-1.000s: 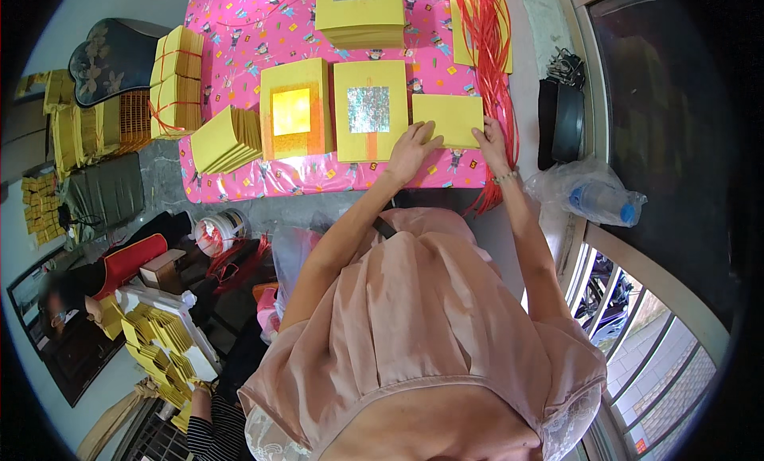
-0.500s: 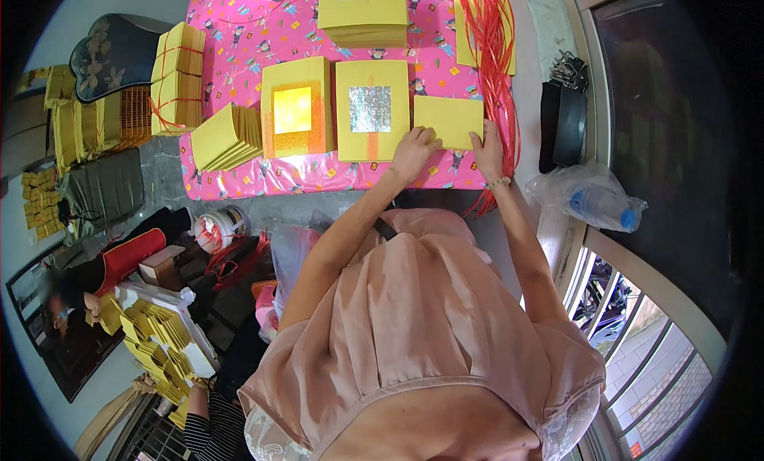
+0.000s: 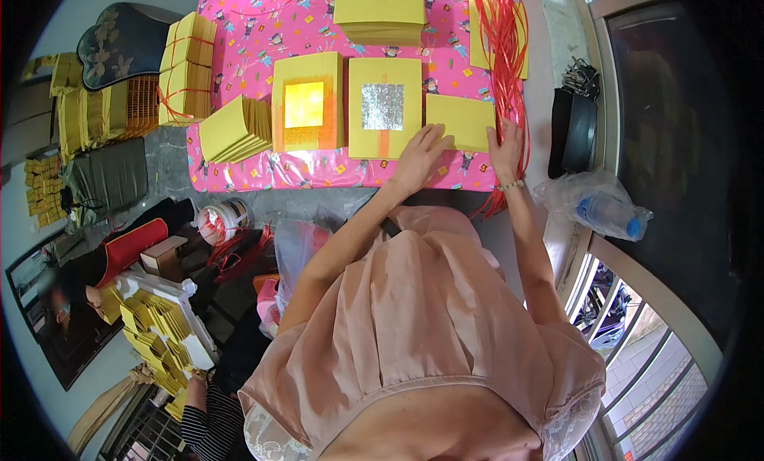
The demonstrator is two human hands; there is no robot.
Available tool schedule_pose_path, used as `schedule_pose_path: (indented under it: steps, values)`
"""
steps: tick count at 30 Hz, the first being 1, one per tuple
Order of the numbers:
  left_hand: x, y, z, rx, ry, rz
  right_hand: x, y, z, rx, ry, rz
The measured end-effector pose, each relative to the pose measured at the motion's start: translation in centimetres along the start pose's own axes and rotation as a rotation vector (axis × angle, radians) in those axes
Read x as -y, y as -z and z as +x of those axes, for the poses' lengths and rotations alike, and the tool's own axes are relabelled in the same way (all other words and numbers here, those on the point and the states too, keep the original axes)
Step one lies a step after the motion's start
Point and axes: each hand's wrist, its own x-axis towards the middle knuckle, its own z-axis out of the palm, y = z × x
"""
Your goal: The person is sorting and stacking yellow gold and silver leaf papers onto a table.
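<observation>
The plain yellow paper rectangle (image 3: 459, 120) lies flat near the front edge of the pink patterned tablecloth (image 3: 318, 168), between our two hands, and we cannot tell whether it is one folded sheet or a thin pile. Going from the left, we see the red-tied yellow bundles (image 3: 187, 59) at the cloth's side, then a fanned pile of yellow sheets (image 3: 233, 131), then the gold-foil paper stack (image 3: 307, 101) and, just beside it, the silver-foil paper stack (image 3: 385, 103). Our left hand (image 3: 420, 153) comes next, its fingers loosely straightened, the tips laid over the rectangle's lower left corner; nothing is clenched there. We judge the paper to be light and dry, rather limp as single leaves but stiffer in layers, easy to crease or push askew, and not especially slippery. The best hold, to us, is along the two short edges, fingertips on top and thumbs at the near corners, pressing gently so that the face does not buckle. Our right hand (image 3: 506, 152) is at the right edge, thumb near the lower corner, and we cannot tell whether it pinches the paper or merely touches it. Beside it lies the bunch of red strips (image 3: 507, 71), and farther right a bagged plastic bottle (image 3: 605, 213).
</observation>
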Motion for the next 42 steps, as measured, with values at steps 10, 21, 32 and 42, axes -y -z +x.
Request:
schedule_pose_path:
  steps: [10, 21, 32, 42]
  values:
    - [5.1, 5.1, -6.5, -0.173, 0.172, 0.052, 11.6, -0.9, -1.5, 0.290, 0.553, -0.125]
    - [7.0, 6.1, -7.9, -0.111, 0.238, 0.086, 11.6, -7.9, -3.9, 0.527, 0.769, -0.291]
    - [8.1, 6.3, -8.3, -0.129, 0.168, 0.081, 11.6, -7.4, -3.6, 0.532, 0.793, -0.243]
    - [8.2, 6.5, -8.1, -0.115, 0.225, 0.073, 12.3, -7.3, -2.1, 0.654, 0.551, -0.198]
